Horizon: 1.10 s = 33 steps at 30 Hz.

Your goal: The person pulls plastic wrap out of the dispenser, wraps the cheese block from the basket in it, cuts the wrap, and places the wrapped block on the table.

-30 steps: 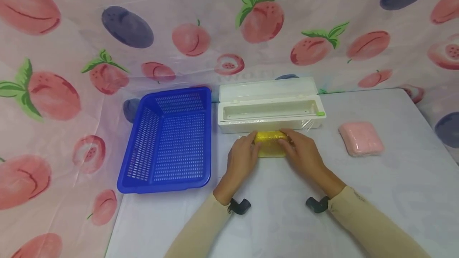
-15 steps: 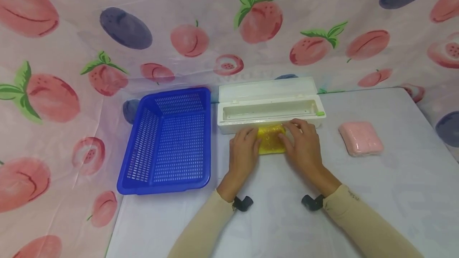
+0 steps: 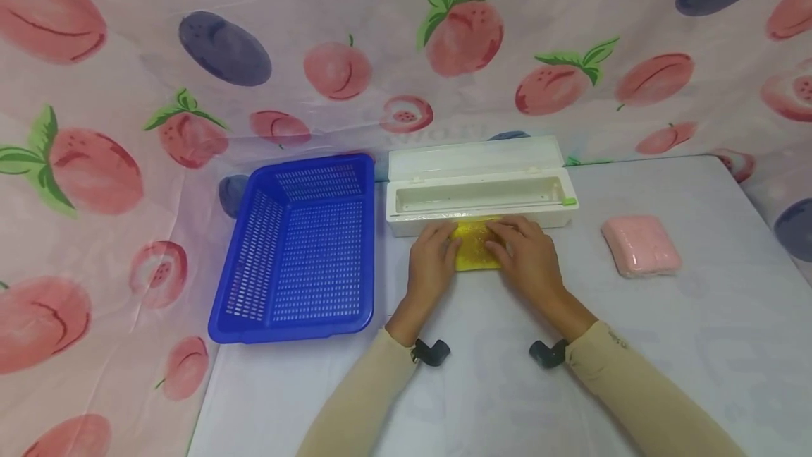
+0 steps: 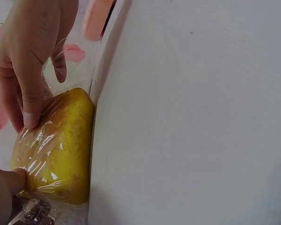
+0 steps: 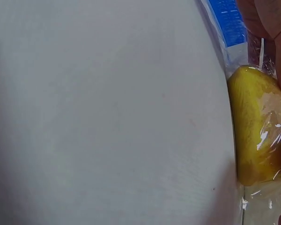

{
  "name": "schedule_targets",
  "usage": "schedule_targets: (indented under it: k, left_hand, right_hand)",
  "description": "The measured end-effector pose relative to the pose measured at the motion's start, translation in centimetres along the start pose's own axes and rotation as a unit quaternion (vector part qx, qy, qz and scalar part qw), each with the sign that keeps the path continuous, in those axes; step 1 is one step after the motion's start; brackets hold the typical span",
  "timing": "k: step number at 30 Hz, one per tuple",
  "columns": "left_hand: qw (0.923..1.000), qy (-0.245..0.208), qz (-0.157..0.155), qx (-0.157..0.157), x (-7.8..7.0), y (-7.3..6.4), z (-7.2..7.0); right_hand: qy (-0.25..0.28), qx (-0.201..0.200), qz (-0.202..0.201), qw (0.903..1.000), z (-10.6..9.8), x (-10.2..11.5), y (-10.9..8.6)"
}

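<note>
In the head view, a yellow block (image 3: 477, 245) in clear cling film lies against the front of a white cling film dispenser (image 3: 476, 221). My left hand (image 3: 431, 259) grips its left end, thumb on the near side. The right hand (image 3: 529, 256) grips the other end, with its thumb on top. Up close in the left wrist view, the yellow block (image 4: 61, 150) shows shiny, creased film, and the right hand (image 4: 35, 61) presses its fingertips there. In the right wrist view, the left hand (image 5: 269, 28) touches the block (image 5: 255, 131); my right hand is mostly out of frame there.
A blue perforated basket (image 3: 292, 252) stands left of the dispenser. To the right lies a pink block (image 3: 642, 245) in clear film. The dispenser's lid (image 3: 476, 157) is raised, and a green tab (image 3: 569, 201) sits at its right end. A fruit-print sheet hangs behind the white table.
Both hands have shifted slightly forward with the yellow block, bringing it up against the dispenser. Their fingers have moved along its ends. Basket and pink block stay where they were.
</note>
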<state>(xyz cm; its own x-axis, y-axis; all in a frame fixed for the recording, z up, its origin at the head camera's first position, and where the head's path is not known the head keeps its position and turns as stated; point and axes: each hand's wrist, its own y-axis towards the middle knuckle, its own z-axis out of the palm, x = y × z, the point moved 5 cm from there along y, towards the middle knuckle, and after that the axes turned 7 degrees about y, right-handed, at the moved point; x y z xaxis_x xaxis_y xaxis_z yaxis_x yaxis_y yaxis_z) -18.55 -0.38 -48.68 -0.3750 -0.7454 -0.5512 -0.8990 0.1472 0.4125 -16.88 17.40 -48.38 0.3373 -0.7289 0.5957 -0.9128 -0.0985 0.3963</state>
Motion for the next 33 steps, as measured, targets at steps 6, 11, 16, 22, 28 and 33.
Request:
schedule_targets:
  k: [6,11,16,22,28,33]
  left_hand:
    - [1.0000,-0.003,-0.003,0.005,0.3,0.2,0.3]
    - [0.9998,-0.004,-0.007,0.017,0.5,0.3,0.5]
    - [0.9999,0.012,0.004,0.011,0.2,0.3,0.0]
    - [0.9966,0.052,0.054,-0.032,-1.4,0.6,-0.8]
    - [0.9941,0.053,0.088,-0.034,-4.0,2.3,-0.8]
    - [0.9916,0.078,0.050,0.090,-6.3,5.1,0.9]
  right_hand:
    - [0.029,0.010,0.016,0.9994,0.3,-0.7,0.1]
    - [0.039,0.019,0.029,0.9987,0.3,-0.9,0.1]
    - [0.071,0.022,0.042,0.9963,-0.3,-1.3,-0.2]
    - [0.089,-0.067,0.097,0.9891,-2.9,-3.2,-1.0]
    - [0.112,-0.122,0.205,0.9646,-5.2,-6.1,-1.1]
    - [0.173,-0.073,0.248,0.9503,-5.4,-8.5,-0.2]
